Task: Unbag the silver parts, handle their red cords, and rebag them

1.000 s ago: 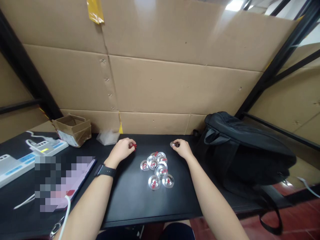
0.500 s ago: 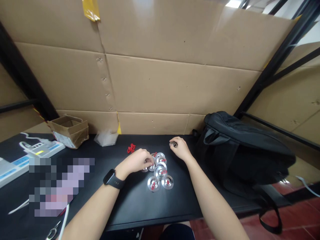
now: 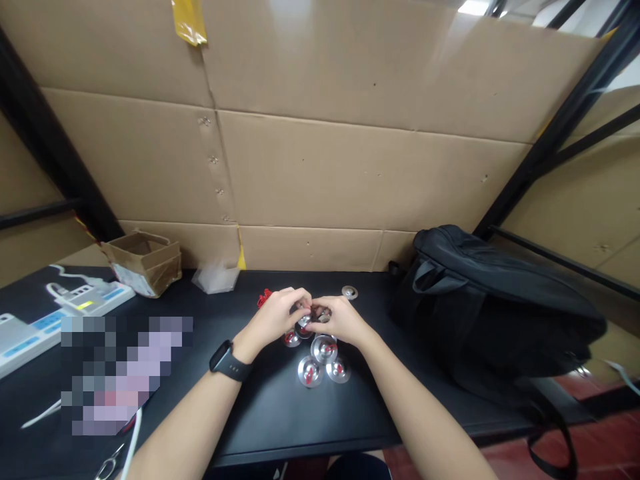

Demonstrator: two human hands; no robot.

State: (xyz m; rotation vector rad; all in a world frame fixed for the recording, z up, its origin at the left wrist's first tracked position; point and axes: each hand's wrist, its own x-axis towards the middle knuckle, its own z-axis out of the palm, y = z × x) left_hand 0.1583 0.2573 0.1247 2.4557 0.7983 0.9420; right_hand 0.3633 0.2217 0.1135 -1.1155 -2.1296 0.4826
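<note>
Both my hands meet over a cluster of small silver metal discs with red cord (image 3: 320, 357) on the black table (image 3: 280, 413). My left hand (image 3: 277, 317), with a black watch on the wrist, has its fingers curled round a silver disc (image 3: 303, 323) at the top of the cluster. My right hand (image 3: 337, 319) pinches at the same spot from the right. A single silver disc (image 3: 349, 292) lies alone behind my right hand. A bit of red cord (image 3: 263, 297) lies behind my left hand.
A black backpack (image 3: 490, 313) fills the right side of the table. At the back left sit an open cardboard box (image 3: 143, 260) and a crumpled clear plastic bag (image 3: 217, 275). White power strips (image 3: 50, 313) lie at far left. Cardboard panels wall the back.
My left hand dropped the red cord at the back and came to the discs. My right hand left a single disc at the back and joined the left hand over the cluster.
</note>
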